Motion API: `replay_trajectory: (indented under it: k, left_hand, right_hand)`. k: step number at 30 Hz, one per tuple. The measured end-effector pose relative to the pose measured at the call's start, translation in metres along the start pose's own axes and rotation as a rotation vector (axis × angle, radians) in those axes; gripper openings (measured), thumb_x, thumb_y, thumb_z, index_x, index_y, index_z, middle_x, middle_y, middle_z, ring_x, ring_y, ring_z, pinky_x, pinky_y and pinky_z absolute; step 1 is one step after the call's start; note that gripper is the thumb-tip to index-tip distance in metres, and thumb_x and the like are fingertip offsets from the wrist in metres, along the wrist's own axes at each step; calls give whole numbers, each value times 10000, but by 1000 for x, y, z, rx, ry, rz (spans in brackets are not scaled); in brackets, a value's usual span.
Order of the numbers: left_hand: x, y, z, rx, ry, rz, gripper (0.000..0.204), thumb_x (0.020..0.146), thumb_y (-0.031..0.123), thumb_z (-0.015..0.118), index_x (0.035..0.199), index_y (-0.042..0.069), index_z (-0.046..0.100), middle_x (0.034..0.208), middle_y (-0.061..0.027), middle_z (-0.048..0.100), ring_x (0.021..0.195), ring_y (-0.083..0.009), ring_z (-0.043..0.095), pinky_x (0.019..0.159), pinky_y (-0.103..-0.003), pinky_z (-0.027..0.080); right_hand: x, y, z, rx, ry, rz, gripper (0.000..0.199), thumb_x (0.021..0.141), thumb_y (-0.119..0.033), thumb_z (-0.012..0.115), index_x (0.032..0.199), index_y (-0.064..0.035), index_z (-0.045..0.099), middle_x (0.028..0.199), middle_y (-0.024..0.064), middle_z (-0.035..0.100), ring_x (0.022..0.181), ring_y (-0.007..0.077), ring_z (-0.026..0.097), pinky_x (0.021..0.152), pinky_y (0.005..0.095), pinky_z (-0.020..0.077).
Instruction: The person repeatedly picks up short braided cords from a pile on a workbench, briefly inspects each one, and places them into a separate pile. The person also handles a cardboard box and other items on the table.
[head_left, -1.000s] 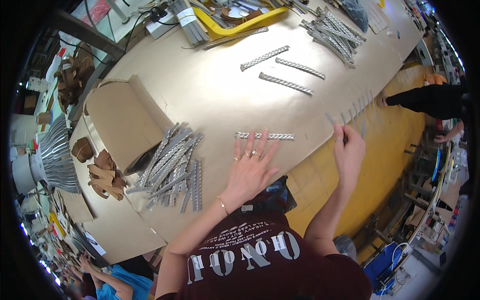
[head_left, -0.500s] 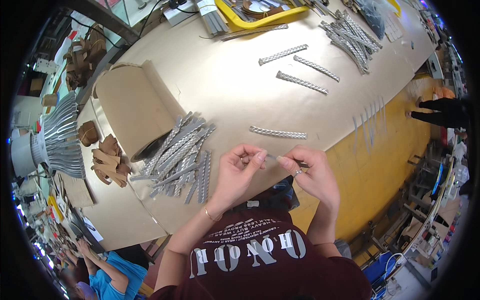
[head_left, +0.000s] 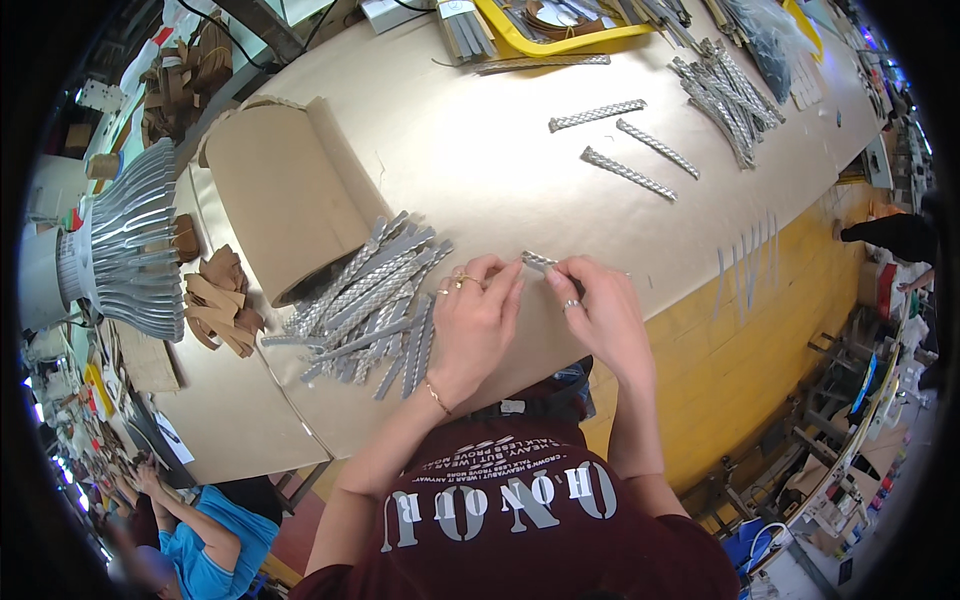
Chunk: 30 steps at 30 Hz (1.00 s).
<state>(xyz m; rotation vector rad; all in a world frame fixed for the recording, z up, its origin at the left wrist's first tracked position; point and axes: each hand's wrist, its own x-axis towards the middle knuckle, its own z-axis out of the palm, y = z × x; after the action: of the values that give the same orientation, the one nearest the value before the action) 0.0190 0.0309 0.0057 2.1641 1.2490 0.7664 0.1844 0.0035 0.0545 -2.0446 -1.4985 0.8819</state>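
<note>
My left hand (head_left: pixel 478 318) and my right hand (head_left: pixel 598 308) meet over the brown paper-covered table (head_left: pixel 480 170), both pinching one perforated silver metal strip (head_left: pixel 538 261) between their fingertips. Most of that strip is hidden by my fingers. Just left of my left hand lies a heap of several similar silver strips (head_left: pixel 370 300).
A roll of brown paper (head_left: pixel 275 190) lies behind the heap. Three single strips (head_left: pixel 625 140) and another pile of strips (head_left: pixel 725 95) lie further back. A finned metal part (head_left: pixel 125 240) and cardboard scraps (head_left: pixel 220 300) sit at left. Another person in blue (head_left: pixel 200 515) works at lower left.
My hands came together from flat on the table and lifted the strip. The view shifted so the table sits further right and up.
</note>
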Motion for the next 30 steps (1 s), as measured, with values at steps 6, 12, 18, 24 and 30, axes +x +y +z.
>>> replay_trajectory:
  k: [6,12,18,24,30]
  left_hand:
    - [-4,-3,7,147,-57,62,287,872,142,685,1138,37,675,1089,-103,591,867,-268,595,745,-397,478]
    - [-4,-4,6,139,-54,68,279,875,142,687,1135,40,684,1075,-104,589,827,-268,589,723,-397,481]
    - [-2,-4,5,140,-73,68,281,872,147,693,1131,40,683,1076,-101,591,818,-263,595,720,-395,482]
    - [-1,-4,4,126,-59,64,304,867,146,697,1155,53,670,1079,-98,597,843,-257,614,730,-387,486]
    - [0,-2,5,204,-72,100,315,873,150,686,1180,82,664,1080,-87,606,854,-254,623,739,-383,487]
  right_hand:
    - [16,2,5,-145,-94,32,214,951,-194,576,921,-6,674,837,179,654,787,368,623,715,449,465]
    - [18,0,7,-132,-88,76,207,943,-193,590,920,-6,678,834,170,653,796,357,625,719,435,466]
    - [18,0,8,-148,-61,78,212,937,-199,600,902,-7,683,839,169,662,780,358,627,712,436,467]
    - [19,-1,9,-140,-61,94,212,930,-201,601,887,-13,689,816,165,666,760,359,634,705,443,472]
    - [18,-4,12,-160,-18,91,221,913,-193,587,845,-14,698,821,172,676,774,377,650,727,473,491]
